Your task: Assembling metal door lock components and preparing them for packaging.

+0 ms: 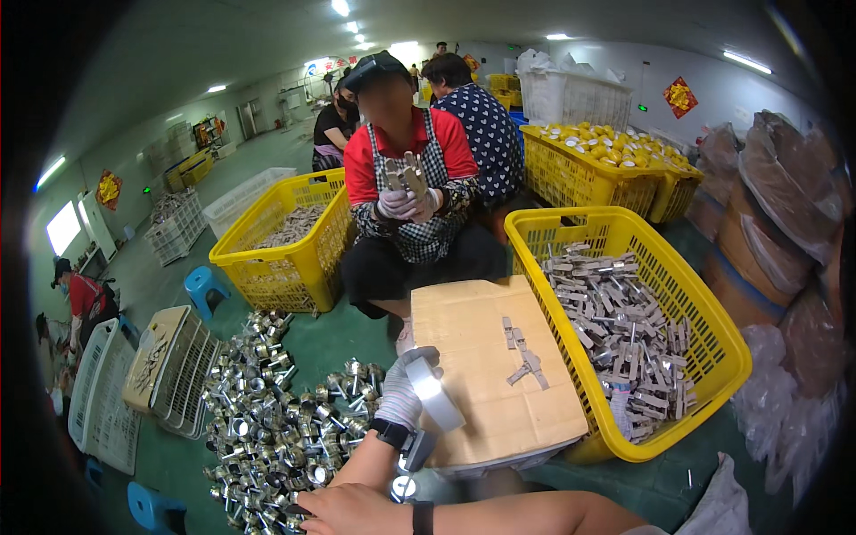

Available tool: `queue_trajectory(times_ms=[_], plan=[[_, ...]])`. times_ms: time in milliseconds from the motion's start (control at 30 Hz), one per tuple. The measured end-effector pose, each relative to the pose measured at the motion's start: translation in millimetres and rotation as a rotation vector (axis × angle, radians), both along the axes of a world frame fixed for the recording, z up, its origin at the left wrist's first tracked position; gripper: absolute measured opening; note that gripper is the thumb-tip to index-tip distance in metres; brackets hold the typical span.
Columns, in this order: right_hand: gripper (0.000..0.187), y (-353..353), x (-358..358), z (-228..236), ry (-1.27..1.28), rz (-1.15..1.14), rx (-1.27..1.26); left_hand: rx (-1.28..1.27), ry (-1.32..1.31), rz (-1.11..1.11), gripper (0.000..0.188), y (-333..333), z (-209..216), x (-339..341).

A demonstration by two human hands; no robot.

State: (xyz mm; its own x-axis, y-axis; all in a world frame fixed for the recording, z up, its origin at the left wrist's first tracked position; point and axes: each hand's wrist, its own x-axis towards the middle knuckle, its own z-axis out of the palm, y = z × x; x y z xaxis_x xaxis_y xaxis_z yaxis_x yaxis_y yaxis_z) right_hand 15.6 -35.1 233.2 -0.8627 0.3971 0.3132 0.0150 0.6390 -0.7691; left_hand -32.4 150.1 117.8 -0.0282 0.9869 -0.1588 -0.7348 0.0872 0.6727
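Note:
My left hand point(403, 388), in a pale glove with grey fingertips, is closed on a silvery-white roll of tape point(439, 398) at the near left edge of a tan cardboard sheet point(473, 330). A few flat metal clips point(528, 361) lie on the sheet. Low in the view, my bare right hand point(357, 510) reaches across my left forearm. Its fingers look curled together at their tips; whether they pinch anything I cannot make out. Beside them spreads a heap of shiny round metal caps with stems point(276, 437).
To the right stands a yellow basket point(713, 392) of metal clips. Opposite sits a co-worker point(410, 178) holding several clips. Another yellow basket point(294, 267) is at the left, near blue stools point(203, 290) and white crates point(98, 392). Plastic-wrapped drums point(758, 241) line the far right.

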Motion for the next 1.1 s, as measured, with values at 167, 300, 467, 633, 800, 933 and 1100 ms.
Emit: queue_trajectory(times_ms=[167,300,467,633,800,933,1100], plan=[[0.025,-0.3,-1.6,-3.9,0.014,-0.009,0.032,0.017,0.140,0.070,0.019,-2.9,4.9,5.2],[0.024,-2.4,-1.8,-1.3,-0.032,-0.003,0.030,0.119,0.161,-0.067,0.029,-3.5,-5.7,-4.1],[0.023,-3.0,0.4,-3.3,0.003,-0.002,0.026,0.100,-0.068,-0.126,0.027,-3.2,-5.8,-3.7],[0.023,-1.7,3.2,-0.6,0.001,0.007,0.026,0.075,0.102,-0.038,0.022,-5.2,-4.1,1.9],[0.022,-1.8,-0.3,-2.8,-0.028,0.004,0.049,0.051,-0.046,-0.055,0.022,3.1,-12.1,-5.4],[0.021,-0.4,0.7,-3.7,0.038,-0.006,0.024,0.038,0.009,-0.024,0.023,-4.0,6.3,4.5],[0.020,1.4,1.2,-6.4,0.020,-0.014,0.029,0.144,0.361,0.020,0.028,-6.6,-1.2,5.6]])
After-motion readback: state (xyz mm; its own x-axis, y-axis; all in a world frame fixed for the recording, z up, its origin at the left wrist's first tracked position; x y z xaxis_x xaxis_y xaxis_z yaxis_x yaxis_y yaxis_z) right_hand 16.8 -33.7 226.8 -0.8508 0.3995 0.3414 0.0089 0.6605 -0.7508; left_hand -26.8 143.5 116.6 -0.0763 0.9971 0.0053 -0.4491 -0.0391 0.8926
